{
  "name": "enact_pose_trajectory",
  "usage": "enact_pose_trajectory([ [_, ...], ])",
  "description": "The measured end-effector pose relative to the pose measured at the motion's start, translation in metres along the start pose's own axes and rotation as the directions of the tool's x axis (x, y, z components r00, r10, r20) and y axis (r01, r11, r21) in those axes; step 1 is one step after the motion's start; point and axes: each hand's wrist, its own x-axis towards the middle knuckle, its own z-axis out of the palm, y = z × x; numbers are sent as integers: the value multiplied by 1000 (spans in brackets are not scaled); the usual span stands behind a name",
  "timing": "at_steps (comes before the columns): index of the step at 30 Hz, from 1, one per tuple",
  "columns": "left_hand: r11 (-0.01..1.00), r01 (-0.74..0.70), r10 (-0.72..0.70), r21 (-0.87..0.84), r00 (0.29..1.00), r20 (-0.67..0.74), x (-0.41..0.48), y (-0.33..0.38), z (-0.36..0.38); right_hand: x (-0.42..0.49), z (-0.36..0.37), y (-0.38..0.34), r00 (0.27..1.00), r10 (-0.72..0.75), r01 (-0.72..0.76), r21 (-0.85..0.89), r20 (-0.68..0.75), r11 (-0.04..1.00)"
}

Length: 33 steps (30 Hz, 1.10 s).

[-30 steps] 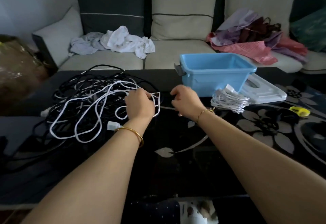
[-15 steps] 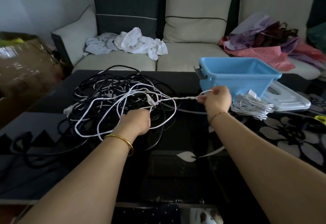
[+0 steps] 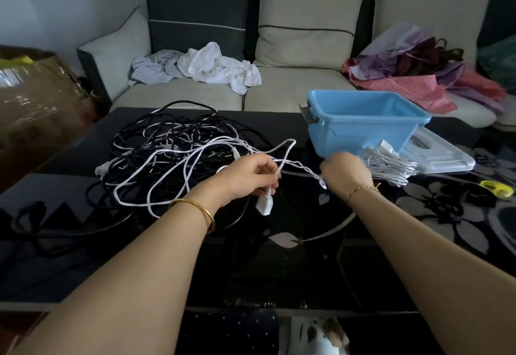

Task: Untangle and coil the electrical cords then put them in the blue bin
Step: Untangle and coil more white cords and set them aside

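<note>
We look down on a glossy black desk (image 3: 293,265) patterned with grey flowers, with a pale sofa (image 3: 293,86) strewn with clothes beyond it. Our left hand (image 3: 245,178) has its fingers curled round a white cord (image 3: 304,168) just above its plug (image 3: 264,205), and our right hand (image 3: 344,171) grips the same twisted cord. The tangle of cords (image 3: 173,153) lies far left, and the blue bin (image 3: 360,125) stands far right.

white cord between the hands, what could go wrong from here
1. The white cord is twisted between the left hand and right hand; pulling apart may tighten it.
2. It runs into the black pile, which could drag along.
3. The plug hanging below the left hand may snag a loop.
</note>
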Motion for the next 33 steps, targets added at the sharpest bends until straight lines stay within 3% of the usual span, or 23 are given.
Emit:
enact_pose_trajectory([
  [2,998,-11,14,-64,999,38,3,5,6,-4,-6,-22,1000,20,-14,365,-11,931],
  [4,999,-18,21,-51,998,55,5,8,11,-7,-3,-38,992,30,-94,583,119,807],
  [7,998,-8,0,56,990,139,6,8,16,-7,5,-39,990,-50,-29,543,130,839],
  [10,990,21,-43,136,986,164,5,6,16,-6,0,-33,957,-72,-128,632,282,764],
  [12,987,19,-44,157,987,153,5,7,15,-8,-5,-33,941,-137,-87,612,310,786],
  [14,985,52,-71,167,992,109,7,10,14,-9,-9,-35,972,-209,126,517,106,846],
  [16,980,55,-32,189,992,-124,13,9,10,-10,-18,-42,949,-281,307,217,-141,927],
  [17,976,30,41,214,948,-316,17,8,5,-12,-23,-46,928,-317,331,40,-198,943],
  [19,954,-53,232,294,749,-620,21,10,-8,-17,-32,-50,886,-395,321,-297,-241,900],
  [20,922,-103,339,373,678,-652,22,13,-13,-19,-34,-51,872,-424,317,-377,-245,870],
  [21,868,-139,441,476,655,-614,22,15,-16,-19,-35,-53,861,-444,334,-384,-248,861],
  [22,801,-163,518,575,670,-532,23,17,-16,-19,-36,-53,855,-454,369,-321,-251,872],
  [24,715,-175,561,676,722,-406,22,22,-9,-20,-36,-53,874,-406,421,-2,-267,907],
  [27,773,-200,476,603,811,-341,14,35,2,-23,-44,-56,946,-232,320,546,-225,775],
  [29,889,-223,320,401,927,-194,9,46,8,-26,-49,-57,987,-118,159,836,-113,526],
  [30,954,-206,227,216,971,-76,5,52,13,-28,-52,-57,993,-89,111,900,-81,421],
  [32,981,-63,88,-182,987,133,0,62,23,-28,-55,-57,994,-98,88,937,-58,338],
  [33,956,0,53,-292,983,175,-1,64,26,-28,-56,-57,992,-118,80,933,-41,350],
])
